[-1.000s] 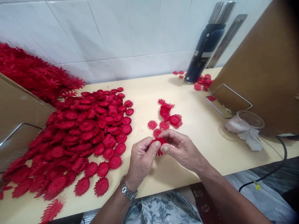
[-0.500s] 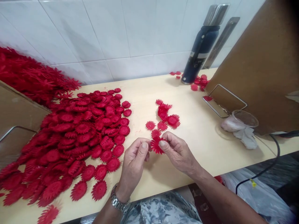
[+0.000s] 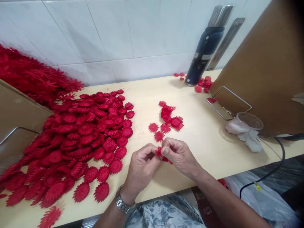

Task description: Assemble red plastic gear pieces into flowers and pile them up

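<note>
Between my two hands, just above the front part of the table, is a red flower-shaped piece (image 3: 158, 151) with narrow petals, mostly hidden by my fingers. My left hand (image 3: 143, 166) pinches its left side with thumb and fingertips. On its other side, my right hand (image 3: 179, 155) grips it between thumb and bent forefinger. Just beyond my fingertips lies a loose red petalled disc (image 3: 159, 136), with a small cluster of similar pieces (image 3: 177, 122) behind it. To the left spreads a big heap of rounded, layered red flowers (image 3: 83, 129).
A dark blue flask (image 3: 205, 50) stands by the tiled wall, red pieces around its base. At right are a brown cardboard box (image 3: 261, 69), a metal wire stand (image 3: 229, 104) and a clear plastic cup (image 3: 249, 121). Another box (image 3: 19, 110) and flat red flowers (image 3: 30, 76) fill the left.
My left hand has moved right, closer to my right hand, and its thumb now pinches the red piece. The piece, spread flat before, is now bunched and mostly covered by my fingers.
</note>
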Demonstrator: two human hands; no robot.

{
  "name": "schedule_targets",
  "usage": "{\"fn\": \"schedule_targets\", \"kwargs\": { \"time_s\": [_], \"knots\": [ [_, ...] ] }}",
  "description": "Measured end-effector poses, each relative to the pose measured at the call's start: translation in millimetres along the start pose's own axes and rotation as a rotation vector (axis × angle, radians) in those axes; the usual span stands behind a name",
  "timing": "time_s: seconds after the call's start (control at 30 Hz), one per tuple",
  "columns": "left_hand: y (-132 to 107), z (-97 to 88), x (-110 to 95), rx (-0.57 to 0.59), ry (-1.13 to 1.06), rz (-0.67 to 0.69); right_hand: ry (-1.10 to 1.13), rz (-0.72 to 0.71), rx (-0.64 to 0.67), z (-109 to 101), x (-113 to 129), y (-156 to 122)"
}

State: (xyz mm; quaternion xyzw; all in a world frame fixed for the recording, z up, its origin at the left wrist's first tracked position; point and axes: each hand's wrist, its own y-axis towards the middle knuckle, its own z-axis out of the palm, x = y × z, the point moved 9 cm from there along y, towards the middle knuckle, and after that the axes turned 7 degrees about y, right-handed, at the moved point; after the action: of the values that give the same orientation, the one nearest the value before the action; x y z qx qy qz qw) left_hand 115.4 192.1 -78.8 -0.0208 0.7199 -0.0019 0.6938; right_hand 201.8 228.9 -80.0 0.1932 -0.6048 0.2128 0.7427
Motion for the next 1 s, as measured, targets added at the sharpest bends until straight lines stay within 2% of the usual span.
{"fn": "schedule_targets", "kwargs": {
  "time_s": [0.1, 0.17, 0.27, 0.33, 0.37, 0.43, 0.53, 0.63, 0.7, 0.77, 0.87, 1.0],
  "knots": [
    [-1.1, -11.5, 13.1, -0.164, -0.227, -0.076, 0.096, 0.014, 0.075, 4.5, 0.4, -1.1],
    [-2.9, -21.4, 16.6, -0.269, -0.334, -0.089, 0.115, 0.0, 0.073, 2.4, 1.2, -2.5],
    [-7.5, -44.0, 13.7, -0.442, -0.426, -0.03, 0.069, -0.06, -0.031, -11.3, 4.1, -5.0],
    [-10.3, -59.4, 7.6, -0.535, -0.38, 0.034, 0.016, -0.102, -0.127, -23.8, 7.1, -6.8],
    [-9.1, -63.0, 3.3, -0.539, -0.3, 0.055, -0.008, -0.113, -0.158, -28.4, 8.2, -7.1],
    [1.4, -57.7, -4.8, -0.438, -0.034, 0.042, -0.057, -0.103, -0.166, -31.9, 7.9, -5.5],
    [25.9, -40.2, -13.8, -0.271, 0.468, 0.004, -0.096, -0.073, -0.132, -30.0, 5.6, -0.6],
    [47.4, -28.2, -29.1, -0.231, 0.902, 0.105, -0.079, -0.069, -0.185, -35.2, 5.2, 1.8],
    [53.4, -23.5, -33.4, -0.209, 1.018, 0.158, -0.086, -0.068, -0.22, -39.3, 5.3, 1.5],
    [49.8, -25.7, -35.2, -0.227, 0.955, 0.174, -0.122, -0.077, -0.237, -41.6, 6.8, 0.0],
    [34.7, -29.8, -29.8, -0.236, 0.656, 0.111, -0.201, -0.1, -0.243, -40.7, 10.6, -2.4],
    [20.6, -6.8, -8.3, -0.021, 0.244, -0.057, -0.259, -0.115, -0.22, -32.0, 12.3, -1.1]
  ]
}}
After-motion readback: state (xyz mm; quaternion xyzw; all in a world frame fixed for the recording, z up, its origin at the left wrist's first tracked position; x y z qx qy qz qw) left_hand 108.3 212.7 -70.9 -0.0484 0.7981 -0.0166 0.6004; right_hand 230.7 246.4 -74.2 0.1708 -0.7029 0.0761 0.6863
